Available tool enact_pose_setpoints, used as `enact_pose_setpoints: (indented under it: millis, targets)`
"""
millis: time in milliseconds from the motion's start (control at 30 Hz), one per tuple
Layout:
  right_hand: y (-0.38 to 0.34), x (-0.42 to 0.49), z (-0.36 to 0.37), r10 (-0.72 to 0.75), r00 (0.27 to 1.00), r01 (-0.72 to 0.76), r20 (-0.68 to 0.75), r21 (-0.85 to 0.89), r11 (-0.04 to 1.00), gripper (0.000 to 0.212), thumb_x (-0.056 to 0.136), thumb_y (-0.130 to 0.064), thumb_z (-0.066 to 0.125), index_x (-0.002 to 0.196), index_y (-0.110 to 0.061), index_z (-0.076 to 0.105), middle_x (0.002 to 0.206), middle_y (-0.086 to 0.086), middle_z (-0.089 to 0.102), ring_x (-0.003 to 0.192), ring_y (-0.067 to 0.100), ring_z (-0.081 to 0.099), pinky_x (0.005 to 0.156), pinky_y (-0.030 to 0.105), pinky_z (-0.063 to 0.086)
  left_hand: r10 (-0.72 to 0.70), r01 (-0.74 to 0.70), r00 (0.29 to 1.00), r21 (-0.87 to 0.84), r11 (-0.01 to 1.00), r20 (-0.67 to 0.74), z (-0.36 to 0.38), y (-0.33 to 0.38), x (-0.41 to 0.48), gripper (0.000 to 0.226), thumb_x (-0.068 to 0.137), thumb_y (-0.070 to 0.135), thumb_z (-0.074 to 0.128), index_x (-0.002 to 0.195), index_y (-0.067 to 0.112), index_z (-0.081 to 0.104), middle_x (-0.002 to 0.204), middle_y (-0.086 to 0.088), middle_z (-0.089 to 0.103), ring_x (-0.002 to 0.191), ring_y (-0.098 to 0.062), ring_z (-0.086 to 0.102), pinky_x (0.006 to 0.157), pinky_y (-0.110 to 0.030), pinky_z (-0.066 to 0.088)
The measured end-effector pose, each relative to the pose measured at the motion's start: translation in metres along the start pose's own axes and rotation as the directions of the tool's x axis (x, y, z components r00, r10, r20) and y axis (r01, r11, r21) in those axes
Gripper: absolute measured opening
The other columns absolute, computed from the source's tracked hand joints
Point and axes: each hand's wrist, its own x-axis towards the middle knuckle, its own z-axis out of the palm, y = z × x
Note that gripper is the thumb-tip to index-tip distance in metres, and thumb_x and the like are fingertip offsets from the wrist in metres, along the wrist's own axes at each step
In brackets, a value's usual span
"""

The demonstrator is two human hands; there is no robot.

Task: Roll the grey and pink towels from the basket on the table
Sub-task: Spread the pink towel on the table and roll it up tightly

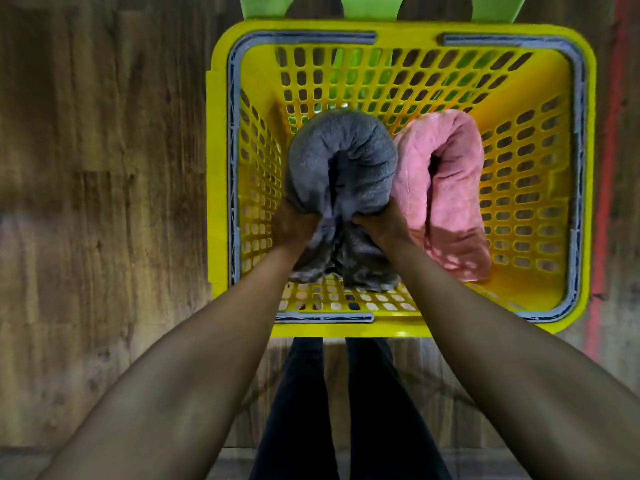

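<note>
While both arms reach down into the basket point(398, 27), the grey towel point(343, 150) is gripped by the two hands. The left hand point(294, 226) is curled into the cloth on its 9 o'clock side and the right hand point(381, 225) on its 3 o'clock side, with the fingers sunk in the folds and largely hidden. The hands are held close together, parted only by a bunched ridge of towel.

The basket is yellow, with slotted walls and floor, and grey handles point(232, 150) are folded down along its rim. Two towels are held in it. The grey towel is bent double into a hump, its fold toward 12 o'clock and its loose ends hanging toward 6 o'clock onto the basket floor. The pink towel point(446, 174) is stood just beside it at 3 o'clock, touching it, and is likewise bent into an arch, its ends resting near the 3 o'clock wall. Neither towel is rolled.

A wooden floor point(104, 168) is seen around the basket, a green plastic piece point(374, 5) at its 12 o'clock edge, and dark-trousered legs point(304, 410) at 6 o'clock.
</note>
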Motion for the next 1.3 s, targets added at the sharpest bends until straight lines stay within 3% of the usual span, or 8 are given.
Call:
enact_pose_setpoints:
  millis: [133, 267, 333, 533, 767, 867, 1033, 1300]
  targets:
    - [0.008, 0.004, 0.005, 0.028, 1.000, -0.029, 0.015, 0.078, 0.997, 0.088, 0.045, -0.048, 0.084, 0.123, -0.019, 0.058, 0.109, 0.003, 0.070, 0.097, 0.025, 0.067, 0.086, 0.042, 0.055, 0.053, -0.051, 0.998, -0.119, 0.992, 0.015, -0.005, -0.015, 0.003, 0.062, 0.056, 0.039, 0.067, 0.103, 0.000, 0.066, 0.092, -0.017, 0.069, 0.086, -0.027, 0.066, 0.045, -0.009, 0.032]
    - [0.001, 0.006, 0.006, 0.045, 0.993, -0.047, 0.108, 0.017, 0.999, 0.080, 0.059, -0.028, 0.088, 0.130, -0.013, 0.054, 0.120, 0.005, 0.065, 0.107, 0.023, 0.062, 0.093, 0.036, 0.050, -0.025, 0.058, 0.982, -0.169, 0.984, 0.189, 0.001, -0.029, 0.004, 0.055, 0.044, 0.054, 0.072, 0.083, 0.014, 0.071, 0.084, -0.013, 0.070, 0.078, -0.023, 0.065, 0.065, -0.033, 0.047]
    - [-0.003, 0.007, 0.005, 0.034, 0.994, -0.030, 0.101, -0.043, 0.999, 0.076, 0.065, -0.022, 0.085, 0.132, -0.011, 0.051, 0.120, 0.004, 0.063, 0.108, 0.021, 0.059, 0.090, 0.031, 0.047, -0.034, 0.061, 0.986, -0.160, 0.985, 0.165, 0.000, -0.023, 0.001, 0.063, 0.047, 0.051, 0.072, 0.093, 0.008, 0.072, 0.094, -0.015, 0.072, 0.087, -0.027, 0.067, 0.070, -0.037, 0.048]
    - [-0.001, 0.001, -0.007, 0.006, 0.998, -0.015, -0.059, -0.149, 0.989, 0.070, 0.076, -0.031, 0.077, 0.137, -0.018, 0.046, 0.131, 0.015, 0.059, 0.119, 0.037, 0.054, 0.092, 0.036, 0.043, -0.053, 0.070, 0.994, -0.180, 0.981, 0.100, -0.006, -0.009, -0.012, 0.051, 0.069, 0.034, 0.074, 0.105, 0.000, 0.069, 0.091, -0.009, 0.064, 0.081, -0.017, 0.056, 0.048, -0.014, 0.035]
    - [-0.001, -0.005, 0.002, 0.004, 0.997, -0.015, -0.073, -0.151, 0.988, 0.065, 0.081, -0.030, 0.074, 0.136, -0.014, 0.044, 0.126, 0.012, 0.060, 0.116, 0.032, 0.057, 0.084, 0.029, 0.043, -0.075, 0.073, 0.996, 0.034, 0.997, 0.046, -0.001, -0.015, -0.009, 0.097, 0.050, 0.068, 0.072, 0.122, 0.004, 0.056, 0.120, -0.020, 0.064, 0.109, -0.037, 0.061, 0.080, -0.039, 0.048]
    - [-0.007, -0.009, 0.003, 0.031, 0.997, -0.039, -0.064, -0.121, 0.992, 0.076, 0.075, -0.036, 0.078, 0.138, -0.015, 0.040, 0.130, 0.018, 0.058, 0.118, 0.037, 0.055, 0.091, 0.038, 0.044, -0.070, 0.070, 0.997, 0.006, 0.998, -0.036, -0.002, -0.005, -0.015, 0.081, 0.067, 0.037, 0.086, 0.126, 0.000, 0.044, 0.126, -0.023, 0.058, 0.113, -0.040, 0.056, 0.078, -0.036, 0.042]
    - [-0.017, -0.037, -0.019, -0.003, 1.000, 0.003, 0.004, -0.094, 0.996, 0.069, 0.071, -0.032, 0.081, 0.129, -0.013, 0.048, 0.124, 0.011, 0.064, 0.114, 0.029, 0.060, 0.085, 0.031, 0.047, -0.044, 0.054, 0.994, 0.106, 0.993, -0.096, -0.022, 0.010, -0.037, 0.067, 0.080, 0.034, 0.074, 0.130, 0.005, 0.042, 0.125, -0.022, 0.058, 0.112, -0.040, 0.056, 0.074, -0.036, 0.040]
    - [-0.053, -0.093, -0.063, -0.084, 0.996, 0.083, -0.009, -0.117, 0.990, 0.052, 0.074, -0.034, 0.068, 0.121, -0.013, 0.059, 0.107, 0.010, 0.070, 0.094, 0.029, 0.066, 0.084, 0.043, 0.053, 0.317, -0.297, 0.948, 0.341, 0.892, -0.004, -0.079, 0.045, -0.101, 0.023, 0.087, 0.023, 0.059, 0.105, 0.012, 0.067, 0.101, -0.016, 0.070, 0.092, -0.033, 0.065, 0.074, -0.036, 0.052]
